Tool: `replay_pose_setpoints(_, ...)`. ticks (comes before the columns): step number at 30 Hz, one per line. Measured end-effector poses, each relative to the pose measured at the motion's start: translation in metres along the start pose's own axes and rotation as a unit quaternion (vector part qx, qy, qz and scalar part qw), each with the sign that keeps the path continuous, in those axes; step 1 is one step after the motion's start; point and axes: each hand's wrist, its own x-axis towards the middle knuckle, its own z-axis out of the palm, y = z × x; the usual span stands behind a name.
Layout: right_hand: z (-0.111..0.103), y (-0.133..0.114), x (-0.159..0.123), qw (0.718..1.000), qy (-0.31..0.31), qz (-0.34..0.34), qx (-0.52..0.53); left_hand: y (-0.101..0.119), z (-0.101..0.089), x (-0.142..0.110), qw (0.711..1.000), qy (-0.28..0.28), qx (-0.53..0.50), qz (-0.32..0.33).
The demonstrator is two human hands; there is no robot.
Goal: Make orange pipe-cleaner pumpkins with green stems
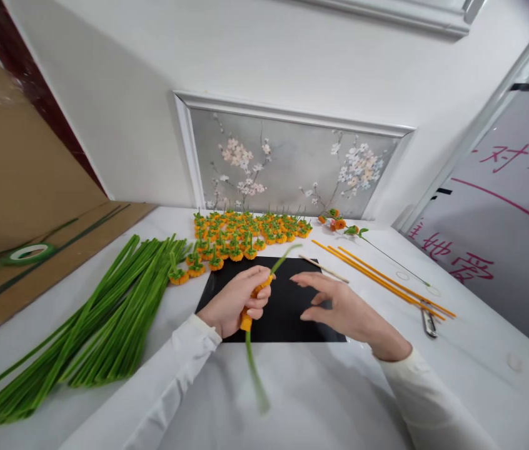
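Note:
My left hand (244,299) is closed around a fuzzy orange pipe cleaner piece (246,320), with a green pipe cleaner (255,375) sticking out above and below the fist. How the orange and green parts join is hidden by my fingers. My right hand (334,306) hovers to the right with its fingers apart and nothing in them. Under both hands lies a black mat (287,319). Just beyond it stand rows of small orange pipe cleaner flower heads (235,252) with green tops.
A bundle of green pipe cleaners (119,312) lies on the left, near green tape (27,253) on cardboard. To the right are orange pipe cleaners (381,278), a thin wooden stick (325,269), a nail clipper (428,322) and a flower stem (393,257). A wall stands behind.

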Motion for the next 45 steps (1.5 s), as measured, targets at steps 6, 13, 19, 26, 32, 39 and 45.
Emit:
replay_pose_setpoints(6, 0.005, -0.005, 0.003, 0.922, 0.116, -0.18, -0.323, 0.005, 0.003, -0.007, 0.98, -0.12, 0.095, -0.128)
replay_pose_setpoints(13, 0.01, 0.004, -0.002, 0.94, 0.029, -0.063, -0.334, 0.001, 0.002, -0.007, 0.979, -0.128, 0.118, -0.108)
replay_pose_setpoints(19, 0.001, 0.006, -0.004, 0.945, 0.039, -0.018, -0.324, -0.002, -0.004, -0.003, 0.983, -0.116, 0.102, -0.099)
replay_pose_setpoints(26, -0.008, 0.008, -0.003, 0.956, 0.049, 0.028, -0.289, 0.006, -0.009, -0.01, 0.991, -0.093, 0.065, -0.069)
replay_pose_setpoints(32, -0.014, 0.007, -0.003, 0.987, 0.0, 0.014, -0.161, 0.012, -0.019, -0.015, 0.984, -0.172, 0.002, -0.042)
replay_pose_setpoints(39, -0.013, 0.006, -0.002, 0.998, -0.033, 0.042, -0.034, 0.007, -0.027, -0.009, 0.977, -0.184, -0.066, 0.088)
replay_pose_setpoints(45, -0.015, 0.001, -0.006, 0.995, -0.057, 0.052, 0.064, 0.013, -0.025, -0.006, 0.99, -0.093, -0.083, 0.07)
